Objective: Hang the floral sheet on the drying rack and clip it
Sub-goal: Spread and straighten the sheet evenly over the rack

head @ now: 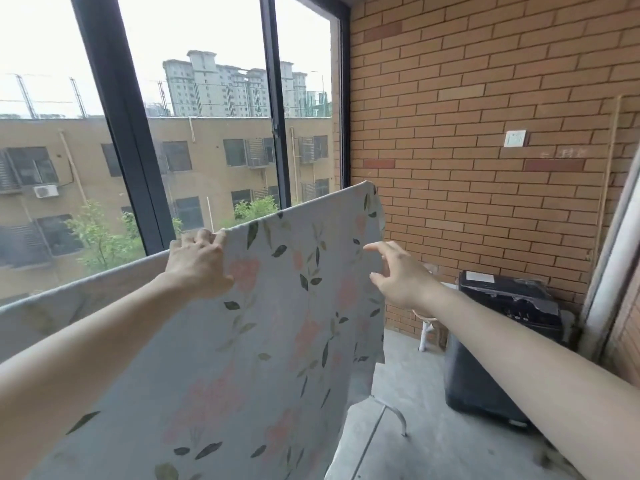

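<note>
The floral sheet [263,306] is being draped, pinched at its top edge by the left hand [197,268], the right hand [398,275] spread empty; clipping is judged next.

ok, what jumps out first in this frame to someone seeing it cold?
The pale blue cotton sheet with pink flowers and green leaves fills the centre, draped over a line in front of the dark-framed window. The left hand has its grip on the sheet's top edge, while the right hand hovers open beside its right edge. A dark grey box-shaped appliance sits against the orange brick wall at right.
</note>
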Motion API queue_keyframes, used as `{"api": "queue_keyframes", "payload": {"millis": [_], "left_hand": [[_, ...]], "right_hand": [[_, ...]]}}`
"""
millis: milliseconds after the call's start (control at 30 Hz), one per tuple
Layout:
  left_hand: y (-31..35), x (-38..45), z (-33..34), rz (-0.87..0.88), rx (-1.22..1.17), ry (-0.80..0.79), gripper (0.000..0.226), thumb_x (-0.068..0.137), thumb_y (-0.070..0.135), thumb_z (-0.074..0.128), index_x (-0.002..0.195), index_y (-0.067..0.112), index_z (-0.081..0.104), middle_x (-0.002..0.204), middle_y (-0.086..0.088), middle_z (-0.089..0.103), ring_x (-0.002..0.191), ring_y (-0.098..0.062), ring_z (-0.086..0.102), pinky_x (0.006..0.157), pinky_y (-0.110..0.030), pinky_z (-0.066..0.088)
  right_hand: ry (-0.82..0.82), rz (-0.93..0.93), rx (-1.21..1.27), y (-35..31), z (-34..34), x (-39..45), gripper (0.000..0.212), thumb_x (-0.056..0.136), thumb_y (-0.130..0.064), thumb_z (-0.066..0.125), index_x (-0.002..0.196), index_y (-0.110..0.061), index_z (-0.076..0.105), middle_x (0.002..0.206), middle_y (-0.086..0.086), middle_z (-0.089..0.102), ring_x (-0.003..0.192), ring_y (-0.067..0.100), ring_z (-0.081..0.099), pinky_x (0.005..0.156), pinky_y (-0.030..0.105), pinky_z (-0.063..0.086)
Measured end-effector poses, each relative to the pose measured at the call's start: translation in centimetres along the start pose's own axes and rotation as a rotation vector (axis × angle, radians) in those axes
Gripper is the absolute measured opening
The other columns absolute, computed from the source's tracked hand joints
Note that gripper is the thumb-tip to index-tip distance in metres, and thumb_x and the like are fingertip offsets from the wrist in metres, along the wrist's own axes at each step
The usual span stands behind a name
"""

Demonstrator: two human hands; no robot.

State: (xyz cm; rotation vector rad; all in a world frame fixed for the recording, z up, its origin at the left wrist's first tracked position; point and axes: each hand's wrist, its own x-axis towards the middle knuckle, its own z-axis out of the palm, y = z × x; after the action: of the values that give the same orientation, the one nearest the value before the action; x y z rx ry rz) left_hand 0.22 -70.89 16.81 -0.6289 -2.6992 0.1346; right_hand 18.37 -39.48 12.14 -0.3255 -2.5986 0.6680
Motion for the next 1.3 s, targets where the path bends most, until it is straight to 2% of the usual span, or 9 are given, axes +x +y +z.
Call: {"api": "queue_keyframes", "payload": {"millis": [67, 167, 333, 467, 633, 800, 1100, 1167, 1300], "left_hand": [[2.0, 2.7, 0.2, -0.002, -0.022, 0.008, 0.096, 0.083, 0.07, 0.059, 0.158, 0.021, 0.025, 0.143, -0.011, 0.048, 0.13, -0.036, 0.048, 0.108, -0.05, 0.038], [4.8, 7.2, 1.1, 0.005, -0.031, 0.025, 0.081, 0.077, 0.058, 0.066, 0.144, 0.02, 0.041, 0.13, -0.009, 0.054, 0.12, -0.032, 0.055, 0.102, -0.046, 0.044], [9.1, 14.5, 2.6, 0.06, -0.101, 0.034, 0.066, 0.082, 0.05, 0.066, 0.137, 0.017, 0.048, 0.122, -0.006, 0.059, 0.109, -0.027, 0.063, 0.087, -0.038, 0.051], [12.4, 20.3, 3.5, 0.078, -0.109, 0.048, 0.051, 0.086, 0.046, 0.063, 0.127, 0.017, 0.051, 0.114, -0.003, 0.061, 0.089, -0.022, 0.054, 0.073, -0.033, 0.044], [17.2, 26.3, 4.7, 0.123, -0.115, 0.039, 0.063, 0.087, 0.051, 0.068, 0.134, 0.017, 0.047, 0.125, -0.005, 0.061, 0.106, -0.024, 0.062, 0.077, -0.034, 0.046], [22.7, 33.1, 5.8, 0.105, -0.082, 0.022, 0.067, 0.086, 0.055, 0.066, 0.138, 0.017, 0.046, 0.13, -0.004, 0.06, 0.115, -0.025, 0.063, 0.083, -0.035, 0.049], [31.5, 41.3, 8.6, -0.054, -0.033, 0.123, 0.044, 0.084, 0.046, 0.063, 0.115, 0.019, 0.047, 0.109, -0.004, 0.062, 0.099, -0.026, 0.065, 0.075, -0.034, 0.048], [32.2, 41.8, 9.3, -0.112, -0.01, 0.182, 0.039, 0.083, 0.044, 0.061, 0.112, 0.02, 0.048, 0.105, -0.001, 0.064, 0.096, -0.025, 0.066, 0.072, -0.033, 0.044], [32.4, 41.7, 10.9, -0.161, 0.065, 0.324, 0.036, 0.083, 0.045, 0.061, 0.109, 0.022, 0.052, 0.098, 0.002, 0.066, 0.091, -0.023, 0.067, 0.074, -0.034, 0.046]], "right_hand": [[-0.004, -0.014, -0.025, 1.3, -0.5, 2.2, 0.05, 0.1, -0.024, 0.056, 0.147, -0.036, 0.043, 0.153, -0.014, 0.038, 0.134, 0.014, 0.045, 0.095, 0.034, 0.044], [0.0, -0.031, -0.022, 3.4, -0.7, 6.1, 0.051, 0.1, -0.022, 0.057, 0.147, -0.032, 0.044, 0.152, -0.01, 0.041, 0.136, 0.015, 0.046, 0.099, 0.03, 0.039], [-0.004, -0.054, -0.012, 6.4, 0.5, 13.6, 0.051, 0.1, -0.022, 0.057, 0.148, -0.032, 0.043, 0.153, -0.011, 0.04, 0.137, 0.013, 0.045, 0.099, 0.026, 0.037], [-0.044, -0.075, -0.007, 8.9, 1.4, 19.0, 0.051, 0.101, -0.024, 0.058, 0.148, -0.034, 0.042, 0.154, -0.013, 0.038, 0.138, 0.013, 0.044, 0.104, 0.028, 0.038], [-0.051, -0.071, 0.018, 13.6, 0.9, 23.9, 0.051, 0.1, -0.024, 0.059, 0.148, -0.034, 0.043, 0.152, -0.012, 0.04, 0.139, 0.015, 0.043, 0.113, 0.035, 0.039], [-0.023, -0.044, 0.038, 20.2, -0.6, 29.8, 0.049, 0.099, -0.026, 0.06, 0.145, -0.036, 0.046, 0.149, -0.012, 0.043, 0.133, 0.013, 0.047, 0.101, 0.032, 0.042], [-0.087, -0.108, 0.105, 31.7, -2.0, 41.6, 0.046, 0.1, -0.028, 0.06, 0.143, -0.037, 0.047, 0.145, -0.016, 0.045, 0.118, 0.011, 0.055, 0.083, 0.024, 0.044], [-0.107, -0.13, 0.128, 33.2, -2.2, 44.8, 0.046, 0.1, -0.029, 0.06, 0.144, -0.035, 0.047, 0.147, -0.014, 0.044, 0.126, 0.012, 0.053, 0.092, 0.027, 0.046], [-0.102, -0.172, 0.161, 33.7, -1.8, 51.6, 0.05, 0.101, -0.031, 0.059, 0.149, -0.027, 0.044, 0.152, -0.003, 0.044, 0.141, 0.02, 0.043, 0.112, 0.037, 0.036]]}}
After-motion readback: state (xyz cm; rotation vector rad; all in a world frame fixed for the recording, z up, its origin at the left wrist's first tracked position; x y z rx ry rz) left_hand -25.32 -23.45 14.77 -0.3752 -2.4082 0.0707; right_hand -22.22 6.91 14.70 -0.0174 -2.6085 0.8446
